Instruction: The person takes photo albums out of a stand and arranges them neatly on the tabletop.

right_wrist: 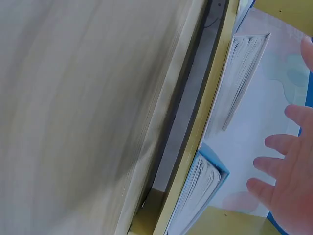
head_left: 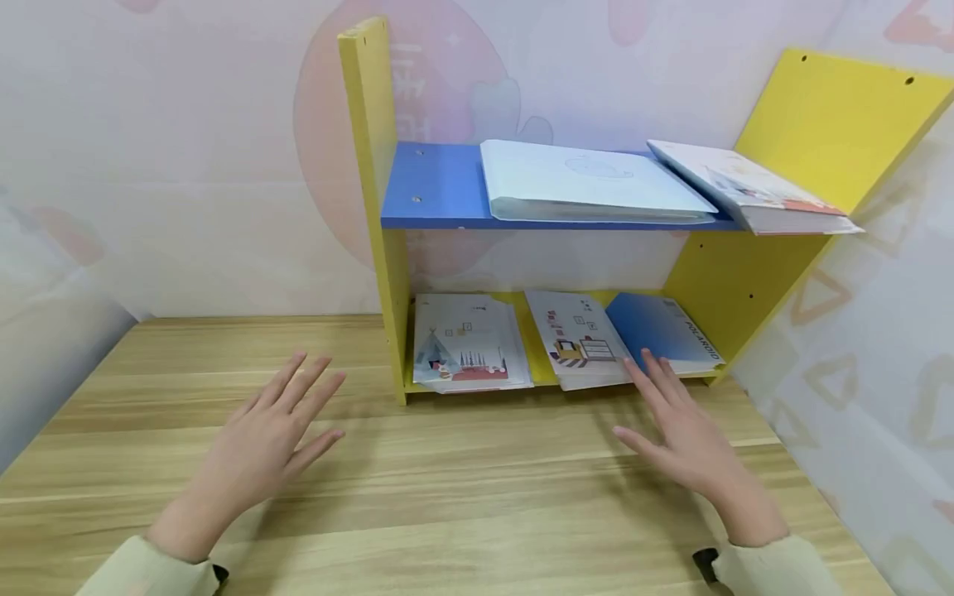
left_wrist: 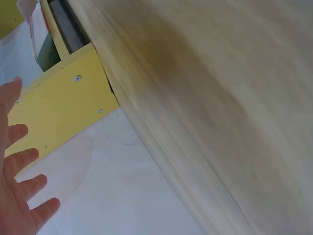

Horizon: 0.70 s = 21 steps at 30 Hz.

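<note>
My left hand (head_left: 257, 447) hovers over the wooden table with its fingers spread, left of the shelf, and holds nothing. Likewise spread and holding nothing, my right hand (head_left: 681, 439) is in front of the shelf's right half. Its fingertips overlap the lower albums in the head view, but the right wrist view shows them apart. On the bottom board lie a tent-patterned white album (head_left: 462, 343), another white album (head_left: 577, 331) and a blue-and-white album (head_left: 663, 327) marked POLAROID. A pale blue album (head_left: 589, 178) and a white illustrated album (head_left: 760, 182) lie on the upper board.
The small bookshelf has yellow side panels (head_left: 368, 124) and a blue upper board (head_left: 432, 182). It stands at the back of the table (head_left: 447, 497), before a patterned wall covering (head_left: 209, 165). The illustrated album on top juts past the board's front edge.
</note>
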Each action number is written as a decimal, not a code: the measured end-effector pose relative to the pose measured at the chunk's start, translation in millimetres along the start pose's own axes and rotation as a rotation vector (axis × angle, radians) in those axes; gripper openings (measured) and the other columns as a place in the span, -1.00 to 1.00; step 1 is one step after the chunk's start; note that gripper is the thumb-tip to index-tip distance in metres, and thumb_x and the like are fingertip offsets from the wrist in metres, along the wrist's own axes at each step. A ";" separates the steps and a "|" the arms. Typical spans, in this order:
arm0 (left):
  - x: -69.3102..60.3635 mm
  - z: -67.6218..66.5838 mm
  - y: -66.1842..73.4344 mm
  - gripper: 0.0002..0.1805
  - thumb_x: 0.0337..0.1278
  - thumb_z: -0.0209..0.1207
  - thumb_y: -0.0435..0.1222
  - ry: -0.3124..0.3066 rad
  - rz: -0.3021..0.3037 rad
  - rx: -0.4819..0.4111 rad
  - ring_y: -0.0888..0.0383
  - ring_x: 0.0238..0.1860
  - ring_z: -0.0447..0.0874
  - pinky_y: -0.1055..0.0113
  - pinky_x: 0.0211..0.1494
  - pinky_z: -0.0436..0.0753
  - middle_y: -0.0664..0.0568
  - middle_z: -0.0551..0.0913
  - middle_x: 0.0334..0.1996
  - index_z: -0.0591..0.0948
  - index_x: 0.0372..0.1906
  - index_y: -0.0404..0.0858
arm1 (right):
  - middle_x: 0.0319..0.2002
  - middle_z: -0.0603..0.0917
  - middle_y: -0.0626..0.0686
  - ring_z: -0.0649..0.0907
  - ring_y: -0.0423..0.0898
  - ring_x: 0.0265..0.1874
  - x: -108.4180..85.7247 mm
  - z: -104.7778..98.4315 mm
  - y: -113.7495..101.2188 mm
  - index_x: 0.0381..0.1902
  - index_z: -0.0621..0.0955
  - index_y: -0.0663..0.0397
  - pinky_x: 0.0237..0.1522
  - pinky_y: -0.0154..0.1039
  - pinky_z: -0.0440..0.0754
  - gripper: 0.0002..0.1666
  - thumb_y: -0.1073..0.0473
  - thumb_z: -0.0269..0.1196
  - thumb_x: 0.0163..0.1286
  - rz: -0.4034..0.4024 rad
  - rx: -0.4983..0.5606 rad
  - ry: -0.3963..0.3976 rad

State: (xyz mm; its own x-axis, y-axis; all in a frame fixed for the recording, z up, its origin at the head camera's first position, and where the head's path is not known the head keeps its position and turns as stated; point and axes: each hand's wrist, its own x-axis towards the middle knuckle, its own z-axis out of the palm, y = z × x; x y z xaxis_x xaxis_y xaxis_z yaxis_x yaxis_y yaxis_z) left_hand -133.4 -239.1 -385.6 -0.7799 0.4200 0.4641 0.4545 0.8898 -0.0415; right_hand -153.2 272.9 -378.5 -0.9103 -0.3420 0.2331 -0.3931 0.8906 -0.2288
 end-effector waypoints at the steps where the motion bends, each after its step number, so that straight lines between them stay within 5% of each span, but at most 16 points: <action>1: 1.5 1.0 0.3 -0.25 0.24 0.21 0.09 0.018 0.008 -0.008 -0.10 0.56 0.09 -0.27 0.16 0.53 -0.06 0.27 0.51 0.38 0.45 -0.13 | 0.62 -0.17 0.08 -0.06 0.26 0.58 1.2 0.3 -1.5 0.62 -0.08 -0.20 0.26 0.49 0.27 0.07 -0.23 0.23 0.37 -0.002 0.015 0.001; 11: 13.5 8.2 7.1 -0.31 0.33 0.13 0.10 0.097 0.047 -0.053 -0.13 0.51 0.23 -0.25 -0.03 0.63 -0.08 0.37 0.45 0.38 0.44 -0.14 | 0.60 -0.01 0.16 0.03 0.30 0.55 14.1 2.7 -17.7 0.61 0.01 -0.14 0.31 0.48 0.21 0.01 -0.16 0.24 0.39 -0.031 0.114 0.024; 21: 22.0 10.7 14.4 -0.35 0.42 0.03 0.11 0.134 0.083 -0.120 -0.24 0.39 0.37 -0.18 0.09 0.62 -0.17 0.43 0.39 0.43 0.40 -0.21 | 0.50 0.21 0.20 0.21 0.25 0.46 24.4 9.9 -30.5 0.58 0.11 -0.07 0.27 0.44 0.32 -0.05 -0.11 0.27 0.39 -0.075 0.185 0.053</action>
State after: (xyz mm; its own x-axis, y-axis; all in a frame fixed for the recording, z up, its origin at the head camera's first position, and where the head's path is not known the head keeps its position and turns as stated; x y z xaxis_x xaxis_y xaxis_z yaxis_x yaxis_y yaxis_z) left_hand -148.6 -215.1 -385.5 -0.6767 0.4566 0.5776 0.5694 0.8219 0.0175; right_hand -164.7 234.4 -375.2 -0.8714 -0.3844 0.3046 -0.4810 0.7912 -0.3775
